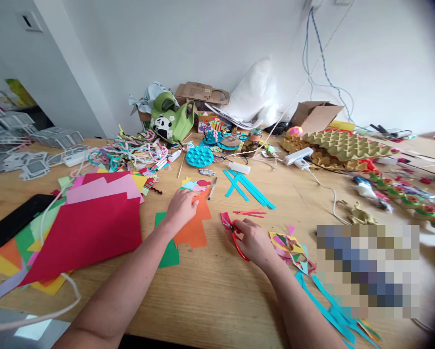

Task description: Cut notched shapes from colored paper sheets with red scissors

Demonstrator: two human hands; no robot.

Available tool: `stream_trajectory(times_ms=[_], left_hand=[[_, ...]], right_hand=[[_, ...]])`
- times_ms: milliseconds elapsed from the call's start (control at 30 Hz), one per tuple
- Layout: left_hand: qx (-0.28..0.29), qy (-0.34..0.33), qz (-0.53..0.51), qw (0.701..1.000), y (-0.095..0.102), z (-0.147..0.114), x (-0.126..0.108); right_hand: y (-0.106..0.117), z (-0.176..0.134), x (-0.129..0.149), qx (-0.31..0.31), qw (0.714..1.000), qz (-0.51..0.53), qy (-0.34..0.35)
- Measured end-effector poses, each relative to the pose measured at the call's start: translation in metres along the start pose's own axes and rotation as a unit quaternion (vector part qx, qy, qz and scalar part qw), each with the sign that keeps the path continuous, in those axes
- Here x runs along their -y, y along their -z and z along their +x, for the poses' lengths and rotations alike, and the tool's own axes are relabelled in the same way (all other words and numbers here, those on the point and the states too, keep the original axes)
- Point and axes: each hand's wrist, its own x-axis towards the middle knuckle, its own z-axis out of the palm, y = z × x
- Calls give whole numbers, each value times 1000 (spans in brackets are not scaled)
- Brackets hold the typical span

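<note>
One pair of red-handled scissors [238,245] is in the right hand [252,241], whose fingers wrap the handles; its long axis slants from near right to far left, and the blades point at one small red paper piece [225,219]. That piece lies just beyond and to the left of the right hand, which is clearly the nearer one; whether the blades pinch it, I cannot tell. Left of the scissors, across bare wooden table [217,295], one green paper sheet [166,259] lies partly under orange paper [191,235], one sheet or two, its stepped outline leaving the count unclear. The left hand [183,209] rests palm down over the far left part of the orange, fingers loosely bent; I cannot tell whether they grip anything. One large red sheet [101,237] tops a pile of coloured paper at the left. Beyond the scissors lie at least three thin red and orange strips [250,213], then one silver pen [212,188], at least three blue strips [256,190], some crossing, one white block [239,167] and one round blue textured disc [199,156]. Farthest sits one green panda bag [179,123].
</note>
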Motion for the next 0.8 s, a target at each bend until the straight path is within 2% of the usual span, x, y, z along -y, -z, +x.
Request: stream_trajectory(times_ms=[67,167,333,467,633,800], left_hand=[[-6,43,46,998,10,-6,11],[13,69,100,992,13,-18,19],[28,77,113,990,0,-30,21],[13,78,117,990,-8,-31,20],[7,99,127,987,-11,-30,23],[5,87,95,992,-16,-30,28]], right_hand=[[-1,0,-1,-6,1000,-1,5],[-1,1,-1,0,1000,-16,3],[0,1,5,36,999,-27,22],[1,-1,10,48,998,3,29],[3,-2,12,15,998,48,33],[2,-2,9,-28,996,75,33]])
